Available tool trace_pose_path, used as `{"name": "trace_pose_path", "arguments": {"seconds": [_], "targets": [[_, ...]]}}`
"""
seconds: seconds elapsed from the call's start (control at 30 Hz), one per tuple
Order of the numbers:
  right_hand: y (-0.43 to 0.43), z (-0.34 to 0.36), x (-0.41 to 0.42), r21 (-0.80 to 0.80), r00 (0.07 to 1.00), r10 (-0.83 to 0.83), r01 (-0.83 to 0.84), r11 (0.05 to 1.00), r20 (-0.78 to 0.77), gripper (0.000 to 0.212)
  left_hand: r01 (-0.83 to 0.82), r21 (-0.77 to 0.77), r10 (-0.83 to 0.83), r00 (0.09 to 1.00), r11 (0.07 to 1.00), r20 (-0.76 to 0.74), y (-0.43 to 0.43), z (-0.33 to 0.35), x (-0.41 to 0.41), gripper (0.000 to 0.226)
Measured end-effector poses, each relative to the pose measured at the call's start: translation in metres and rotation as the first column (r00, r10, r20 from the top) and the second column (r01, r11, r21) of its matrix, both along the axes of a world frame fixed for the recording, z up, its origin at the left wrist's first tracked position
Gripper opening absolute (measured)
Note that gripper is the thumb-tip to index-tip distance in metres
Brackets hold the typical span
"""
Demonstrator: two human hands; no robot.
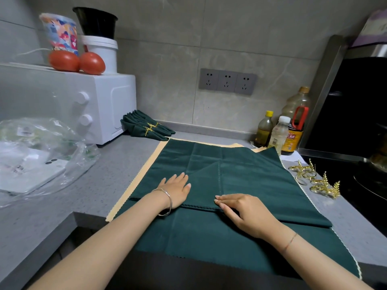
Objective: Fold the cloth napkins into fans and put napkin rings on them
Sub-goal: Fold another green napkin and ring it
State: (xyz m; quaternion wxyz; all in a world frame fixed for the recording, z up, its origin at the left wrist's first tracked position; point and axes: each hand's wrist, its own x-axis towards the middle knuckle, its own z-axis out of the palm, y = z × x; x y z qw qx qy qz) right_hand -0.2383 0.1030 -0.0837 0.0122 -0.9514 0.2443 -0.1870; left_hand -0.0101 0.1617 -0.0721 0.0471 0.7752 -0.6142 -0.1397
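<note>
Fingers (184, 178) of left hand (177, 190) straight, spread, pressing flat on green napkin (255, 172). Fingertips (219, 200) of right hand (247, 212) curled, pinching napkin's folded edge just right of left wrist. Gold napkin rings (324, 187) well right of right fingers, on counter (100, 181). Ringed folded napkins (147, 126) far beyond left fingers, beside white oven (104, 101).

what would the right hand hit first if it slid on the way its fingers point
Probably the left hand: the right hand points leftward along the green napkin's folded edge, toward its wrist.
</note>
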Motion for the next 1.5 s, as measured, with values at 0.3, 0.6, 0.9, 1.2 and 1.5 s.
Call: {"name": "trace_pose_path", "arguments": {"seconds": [0.3,0.6,0.9,1.2,1.5], "targets": [[-0.013,0.0,0.014,-0.126,0.998,-0.006,0.013,0.992,0.056,0.061,0.018,-0.066,-0.013,0.997,0.998,0.082,-0.016,-0.015,0.003,0.053],[-0.053,0.007,0.102,0.197,0.989,-0.052,0.08,0.977,-0.142,0.046,0.025,-0.073,-0.015,0.99,0.997,0.137,-0.018,-0.018,0.002,0.053],[-0.085,-0.006,0.091,0.276,0.953,-0.119,0.199,0.941,-0.28,0.052,0.032,-0.065,-0.022,0.989,0.997,0.147,-0.02,-0.02,0.003,0.054],[-0.135,-0.003,0.077,0.358,0.942,-0.277,0.329,0.874,-0.19,0.051,0.018,0.028,-0.022,0.989,0.999,0.146,-0.025,-0.014,0.003,0.061],[-0.171,0.008,0.063,0.276,0.896,-0.428,0.444,0.852,-0.121,0.065,0.022,-0.038,-0.017,0.991,0.999,0.135,-0.057,-0.014,-0.034,0.08]]}}
